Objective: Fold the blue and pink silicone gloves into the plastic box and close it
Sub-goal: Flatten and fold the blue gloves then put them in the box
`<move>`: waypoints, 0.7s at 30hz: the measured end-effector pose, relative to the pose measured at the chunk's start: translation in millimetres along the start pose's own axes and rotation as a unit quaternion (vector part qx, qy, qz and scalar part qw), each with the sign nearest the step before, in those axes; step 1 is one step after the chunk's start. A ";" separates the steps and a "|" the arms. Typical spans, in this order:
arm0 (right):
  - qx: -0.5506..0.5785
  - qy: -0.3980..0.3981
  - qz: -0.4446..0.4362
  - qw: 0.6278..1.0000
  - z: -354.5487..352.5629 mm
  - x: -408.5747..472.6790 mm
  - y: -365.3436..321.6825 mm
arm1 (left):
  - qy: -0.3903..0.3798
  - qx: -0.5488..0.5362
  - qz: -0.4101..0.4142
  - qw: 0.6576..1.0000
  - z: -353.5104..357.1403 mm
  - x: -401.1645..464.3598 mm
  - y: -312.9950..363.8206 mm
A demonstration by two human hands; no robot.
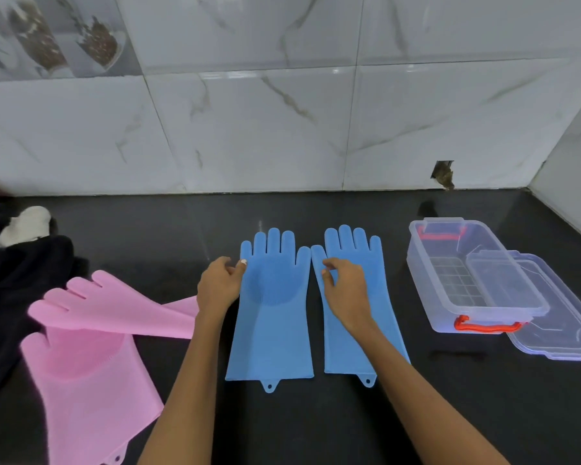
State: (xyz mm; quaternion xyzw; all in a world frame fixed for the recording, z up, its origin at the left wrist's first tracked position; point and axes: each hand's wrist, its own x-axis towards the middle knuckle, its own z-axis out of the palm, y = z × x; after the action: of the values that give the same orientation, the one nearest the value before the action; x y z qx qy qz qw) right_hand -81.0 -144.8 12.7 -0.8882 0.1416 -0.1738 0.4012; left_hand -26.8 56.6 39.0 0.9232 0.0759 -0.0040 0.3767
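Two blue silicone gloves lie flat side by side on the black counter, fingers pointing to the wall: the left blue glove [271, 307] and the right blue glove [353, 256]. My left hand [219, 286] touches the left glove's thumb edge with curled fingers. My right hand [344, 290] rests over the right glove, fingertips at its thumb side. Two pink gloves lie at the left: one pink glove [114, 307] lies crossed over the other pink glove [84, 380]. The clear plastic box [450, 297] with red handles stands open at the right, its lid [557, 327] leaning against it.
A dark cloth [17, 273] with a white item [24, 226] lies at the far left. The marble tiled wall [282, 129] runs behind the black counter [316, 424], with a side wall at the far right.
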 end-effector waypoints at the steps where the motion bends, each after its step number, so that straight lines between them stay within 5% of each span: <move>1: -0.001 -0.010 -0.005 1.000 6.0 -1.2 -5.1 | 0.006 -0.002 -0.009 1.000 1.3 0.0 -5.5; 14: -0.110 -0.106 0.048 0.987 46.0 6.4 -26.5 | 0.035 0.102 0.013 0.994 26.9 -2.8 -19.2; 21: -0.028 -0.113 0.059 0.991 52.2 16.5 -22.8 | 0.028 0.139 0.034 0.989 35.6 0.5 -14.9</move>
State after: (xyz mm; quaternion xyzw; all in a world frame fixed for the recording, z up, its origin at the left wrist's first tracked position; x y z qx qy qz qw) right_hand -41.6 -102.1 1.0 -0.9033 0.1522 -0.0444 0.3987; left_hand -26.7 42.4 3.1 0.9684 0.0540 0.0243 0.2424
